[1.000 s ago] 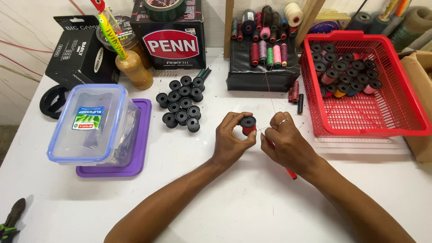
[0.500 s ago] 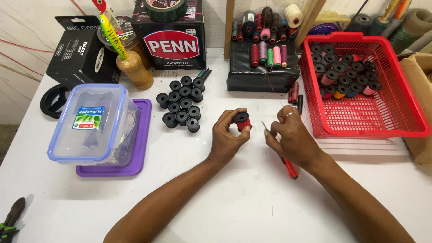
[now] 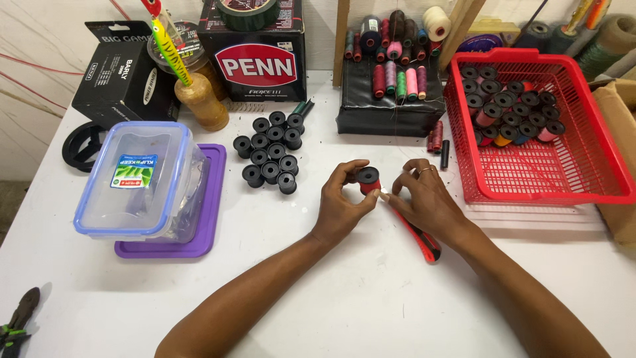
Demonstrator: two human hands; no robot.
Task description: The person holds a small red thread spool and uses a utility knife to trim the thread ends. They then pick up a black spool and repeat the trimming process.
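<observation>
Across the white table point(image 3: 371, 298), the biggest thing is the red plastic basket point(image 3: 583, 166) at the far right, with a heap of thread-wound spools point(image 3: 507, 113) in its far left corner. On the left sits a clear plastic container with a blue rim point(image 3: 142, 182), resting on a purple lid point(image 3: 199, 235). Far from the person, a black box point(image 3: 262, 56) stands beside a smaller black carton point(image 3: 119, 79), and a black case point(image 3: 387, 109) carries upright thread reels in several colours. Between the container and the case lies a cluster of empty black spools point(image 3: 271, 156), touching one another. Near the middle of the table, the left hand point(image 3: 341, 209) grips a small spool wound with red thread point(image 3: 368, 179) between thumb and fingers, holding it just above the surface. The right hand point(image 3: 427, 202) is closed around a red-handled cutter point(image 3: 419, 233), whose handle sticks out toward the near side, and its fingertips meet the spool's right side. At the near left edge lies a pair of pliers point(image 3: 18, 321).
</observation>
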